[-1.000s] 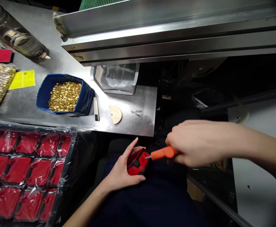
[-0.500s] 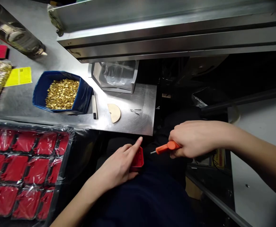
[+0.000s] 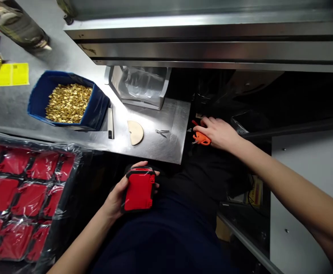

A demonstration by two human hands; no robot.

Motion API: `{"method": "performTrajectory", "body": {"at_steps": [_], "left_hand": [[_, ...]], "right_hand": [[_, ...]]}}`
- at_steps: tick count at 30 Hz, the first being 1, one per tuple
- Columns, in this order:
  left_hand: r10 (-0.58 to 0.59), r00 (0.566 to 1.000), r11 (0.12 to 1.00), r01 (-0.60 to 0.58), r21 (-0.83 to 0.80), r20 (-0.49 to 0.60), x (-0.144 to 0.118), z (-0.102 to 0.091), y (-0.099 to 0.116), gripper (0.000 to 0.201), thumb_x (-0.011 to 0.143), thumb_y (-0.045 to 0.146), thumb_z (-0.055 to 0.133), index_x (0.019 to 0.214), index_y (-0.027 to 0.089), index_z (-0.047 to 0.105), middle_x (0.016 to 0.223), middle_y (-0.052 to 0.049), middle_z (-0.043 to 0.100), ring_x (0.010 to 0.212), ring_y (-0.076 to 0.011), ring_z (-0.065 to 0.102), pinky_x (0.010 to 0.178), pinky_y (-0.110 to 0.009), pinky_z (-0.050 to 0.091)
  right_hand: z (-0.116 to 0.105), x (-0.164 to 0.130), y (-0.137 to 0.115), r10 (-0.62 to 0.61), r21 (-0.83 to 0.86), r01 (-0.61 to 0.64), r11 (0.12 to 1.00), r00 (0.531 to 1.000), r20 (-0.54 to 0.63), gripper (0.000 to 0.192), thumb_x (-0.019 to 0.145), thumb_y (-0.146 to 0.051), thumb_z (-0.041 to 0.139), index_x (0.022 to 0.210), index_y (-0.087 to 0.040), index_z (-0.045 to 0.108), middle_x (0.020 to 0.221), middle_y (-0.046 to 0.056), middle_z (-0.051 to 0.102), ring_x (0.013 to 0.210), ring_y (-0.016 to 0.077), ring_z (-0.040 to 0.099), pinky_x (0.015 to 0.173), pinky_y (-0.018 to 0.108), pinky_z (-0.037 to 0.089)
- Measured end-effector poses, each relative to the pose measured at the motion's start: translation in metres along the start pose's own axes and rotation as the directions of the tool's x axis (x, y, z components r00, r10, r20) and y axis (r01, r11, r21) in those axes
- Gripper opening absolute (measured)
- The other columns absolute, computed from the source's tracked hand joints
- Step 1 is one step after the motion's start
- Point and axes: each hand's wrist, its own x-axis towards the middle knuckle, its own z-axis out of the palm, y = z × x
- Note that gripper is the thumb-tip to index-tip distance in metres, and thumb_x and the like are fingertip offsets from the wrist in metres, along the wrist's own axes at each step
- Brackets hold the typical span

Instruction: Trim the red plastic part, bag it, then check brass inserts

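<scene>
So the left hand (image 3: 119, 194) is curled round a red case (image 3: 139, 191) above the lap, near the table (image 3: 166, 148), and the right hand (image 3: 220, 134) has thumb and fingers pinched on an orange tool (image 3: 202, 139).

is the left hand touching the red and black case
Touching: the head view shows the left hand gripping the red and black case, its thumb against the left edge and fingertips showing past the right edge.
</scene>
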Motion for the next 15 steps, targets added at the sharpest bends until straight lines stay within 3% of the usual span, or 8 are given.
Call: {"method": "performTrajectory", "body": {"at_steps": [3, 7, 11, 15], "left_hand": [[-0.012, 1.000, 0.999, 0.011, -0.043, -0.023, 0.002, 0.003, -0.010, 0.069, 0.086, 0.056, 0.070, 0.146, 0.025, 0.054, 0.140, -0.019, 0.068, 0.111, -0.0398, 0.074, 0.094, -0.053, 0.060], [-0.001, 1.000, 1.000, 0.001, 0.021, -0.024, 0.000, 0.006, -0.017, 0.069, 0.086, 0.052, 0.073, 0.146, 0.023, 0.054, 0.141, -0.020, 0.067, 0.116, -0.0399, 0.072, 0.096, -0.051, 0.058], [-0.007, 0.997, 1.000, 0.008, 0.001, -0.072, 0.001, 0.011, -0.020, 0.064, 0.091, 0.051, 0.068, 0.147, 0.023, 0.052, 0.142, -0.020, 0.067, 0.117, -0.0394, 0.072, 0.099, -0.051, 0.056], [-0.044, 0.990, 0.993, 0.029, -0.115, -0.136, 0.010, 0.014, -0.020, 0.059, 0.095, 0.054, 0.060, 0.144, 0.022, 0.052, 0.134, -0.019, 0.072, 0.116, -0.0373, 0.073, 0.096, -0.046, 0.057]], "right_hand": [[0.040, 0.028, 0.018, 0.130, -0.003, -0.130, 0.991, 0.984, 0.119, 0.048, 0.102, -0.013, 0.037, 0.147, -0.021, 0.051, 0.148, 0.023, 0.049, 0.106, 0.0311, 0.058, 0.072, 0.034, 0.039], [0.065, 0.058, 0.027, 0.239, 0.010, -0.244, 0.970, 0.960, 0.146, 0.051, 0.104, -0.010, 0.027, 0.150, -0.014, 0.046, 0.144, 0.027, 0.051, 0.101, 0.0295, 0.063, 0.068, 0.032, 0.041], [0.067, 0.067, 0.025, 0.309, 0.090, -0.325, 0.941, 0.938, 0.160, 0.052, 0.103, -0.010, 0.031, 0.153, -0.014, 0.042, 0.147, 0.029, 0.048, 0.102, 0.0284, 0.066, 0.072, 0.032, 0.048], [0.047, 0.050, 0.011, 0.401, 0.235, -0.429, 0.872, 0.902, 0.157, 0.060, 0.100, -0.010, 0.033, 0.160, -0.014, 0.030, 0.150, 0.030, 0.044, 0.109, 0.0319, 0.067, 0.076, 0.034, 0.051]]}}
